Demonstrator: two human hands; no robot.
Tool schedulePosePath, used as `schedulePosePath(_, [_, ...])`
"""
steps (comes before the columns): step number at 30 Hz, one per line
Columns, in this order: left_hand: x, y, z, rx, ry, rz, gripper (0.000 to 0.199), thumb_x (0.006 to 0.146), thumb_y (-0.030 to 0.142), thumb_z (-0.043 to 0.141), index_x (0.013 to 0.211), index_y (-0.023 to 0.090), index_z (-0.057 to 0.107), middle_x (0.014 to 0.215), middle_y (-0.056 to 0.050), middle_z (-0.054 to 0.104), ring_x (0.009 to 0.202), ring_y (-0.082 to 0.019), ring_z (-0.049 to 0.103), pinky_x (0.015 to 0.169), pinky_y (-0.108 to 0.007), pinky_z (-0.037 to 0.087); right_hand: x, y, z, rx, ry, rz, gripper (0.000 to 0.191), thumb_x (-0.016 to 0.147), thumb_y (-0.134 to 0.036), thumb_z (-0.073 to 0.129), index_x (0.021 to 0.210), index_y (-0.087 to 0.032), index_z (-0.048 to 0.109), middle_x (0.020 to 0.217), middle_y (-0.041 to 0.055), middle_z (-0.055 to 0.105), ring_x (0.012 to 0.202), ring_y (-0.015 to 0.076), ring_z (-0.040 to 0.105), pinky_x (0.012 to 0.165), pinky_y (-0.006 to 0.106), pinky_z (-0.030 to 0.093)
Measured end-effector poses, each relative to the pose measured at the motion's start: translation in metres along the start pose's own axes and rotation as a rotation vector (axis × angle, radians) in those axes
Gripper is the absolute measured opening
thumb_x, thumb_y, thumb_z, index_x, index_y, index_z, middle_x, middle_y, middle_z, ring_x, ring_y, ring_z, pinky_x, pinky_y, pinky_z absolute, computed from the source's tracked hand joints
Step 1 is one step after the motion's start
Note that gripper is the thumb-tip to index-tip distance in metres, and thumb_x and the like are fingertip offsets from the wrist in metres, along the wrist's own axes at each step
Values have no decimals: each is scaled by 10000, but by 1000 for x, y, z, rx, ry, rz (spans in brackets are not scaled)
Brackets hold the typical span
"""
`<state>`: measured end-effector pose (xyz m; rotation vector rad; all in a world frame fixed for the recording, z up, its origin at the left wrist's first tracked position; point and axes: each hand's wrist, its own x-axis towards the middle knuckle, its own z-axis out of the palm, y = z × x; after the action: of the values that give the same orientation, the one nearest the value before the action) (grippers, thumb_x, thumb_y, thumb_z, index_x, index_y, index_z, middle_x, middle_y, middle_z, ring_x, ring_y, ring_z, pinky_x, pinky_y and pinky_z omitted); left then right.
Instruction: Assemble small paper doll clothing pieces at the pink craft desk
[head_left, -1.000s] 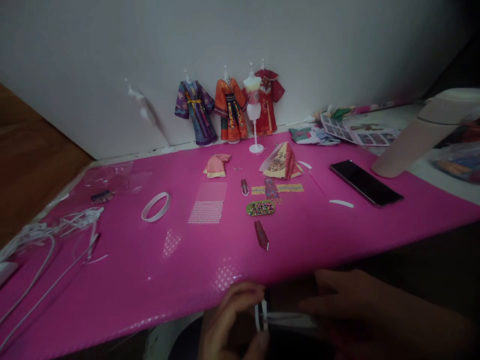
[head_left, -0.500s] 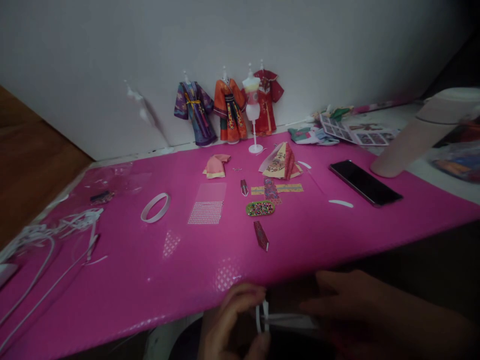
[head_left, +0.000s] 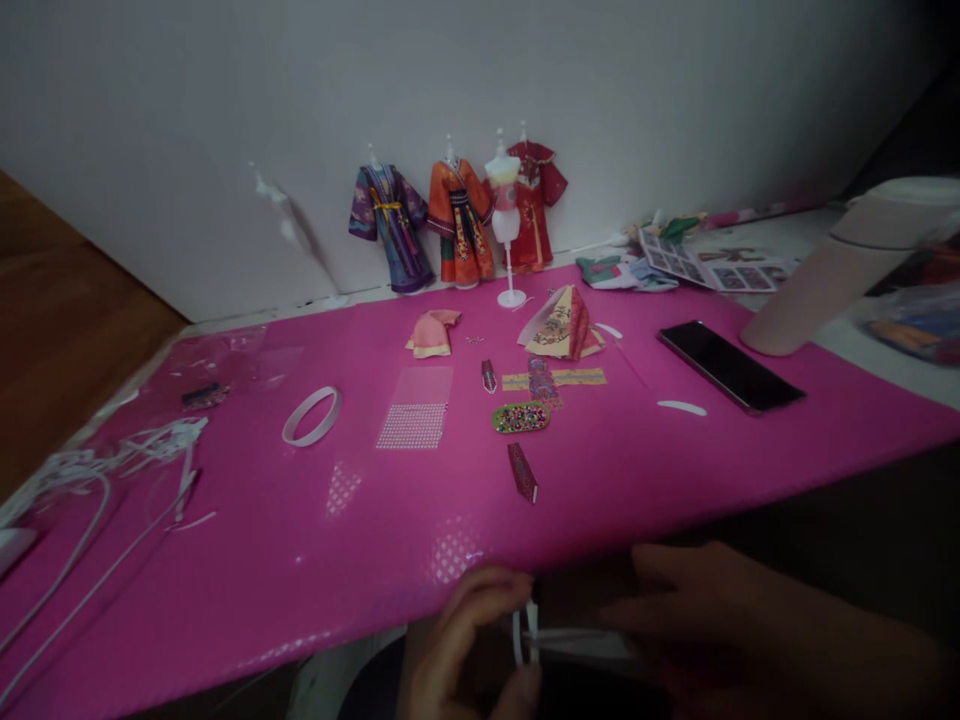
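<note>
- In front of the pink table's [head_left: 300, 560] near edge, the left hand [head_left: 457, 650] pinches a white ring-shaped piece [head_left: 517, 640] between fingers and thumb.
- Also before that table edge, the right hand [head_left: 697, 600] sits in shadow; its grip cannot be told.
- Mid-table lies a green bead tray [head_left: 521, 417].

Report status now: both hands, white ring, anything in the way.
Left hand pinching white ring. Right hand in shadow, grip unclear. Pale strip runs from ring toward right hand; nothing else seen between them.
</note>
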<state>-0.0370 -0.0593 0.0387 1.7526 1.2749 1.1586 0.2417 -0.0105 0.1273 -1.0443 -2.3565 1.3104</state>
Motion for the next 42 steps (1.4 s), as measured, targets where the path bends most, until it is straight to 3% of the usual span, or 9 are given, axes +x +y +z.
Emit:
schedulePosePath(7, [4,2,2,-28,12,16,319,859,282,733,1177,285,705,1139,-84,739,1063,-261,719,881,-363,612,-3,41,41,38,96,10,448,773,-144,718,1156,-376,717,919,-9,665,704,158,650,543,215,508])
schedulePosePath(14, [5,3,0,-10,-27,56,353,886,266,704,1228,327,644,1182,-40,717,1104,-214,698,923,-313,583,-7,62,65,138,54,103,539,736,-133,725,1205,-395,696,968,1,684,765,193,672,579,247,535])
schedulePosePath(19, [13,9,1,-28,-11,79,325,898,284,695,1217,326,643,1155,-37,715,1082,-207,700,894,-295,587,-6,57,58,136,68,78,506,765,-147,714,1216,-374,695,941,7,666,795,194,667,626,250,545])
schedulePosePath(24, [19,18,0,47,-16,74,359,884,214,664,1214,352,633,1154,-8,718,1081,-188,706,887,-276,591,-9,54,40,140,101,9,490,826,-165,667,1267,-378,654,923,4,639,677,153,615,531,225,509])
schedulePosePath(28, [27,18,-9,239,90,116,377,868,168,637,1206,336,624,1136,-5,727,1054,-178,715,899,-285,595,-5,46,27,88,69,-15,456,810,-137,662,1209,-356,686,952,11,636,697,146,615,530,207,490])
schedulePosePath(32, [43,8,-31,513,207,64,273,928,254,609,1200,275,609,1168,-65,708,1043,-222,705,900,-394,600,1,31,11,-11,82,-43,463,787,-119,682,1183,-359,691,1004,3,658,785,159,647,608,219,507])
schedulePosePath(36, [58,-15,-55,696,161,11,255,957,364,593,1153,214,658,1237,-127,685,1112,-293,659,964,-528,538,1,25,1,-82,55,-54,577,789,-79,658,1274,-391,639,1108,1,671,878,174,672,720,262,528])
schedulePosePath(39, [65,-32,-64,762,135,76,267,963,364,572,1098,179,709,1206,-152,706,1088,-326,656,933,-571,531,2,28,3,-183,47,-70,632,775,-36,618,1299,-390,609,1107,0,675,858,170,692,693,264,525])
schedulePosePath(42, [65,-30,-64,761,156,90,266,953,364,587,1073,177,733,1266,-163,672,1159,-340,626,971,-574,506,3,30,7,-309,110,-126,599,779,-42,616,1294,-347,606,1057,9,684,765,162,703,621,254,517])
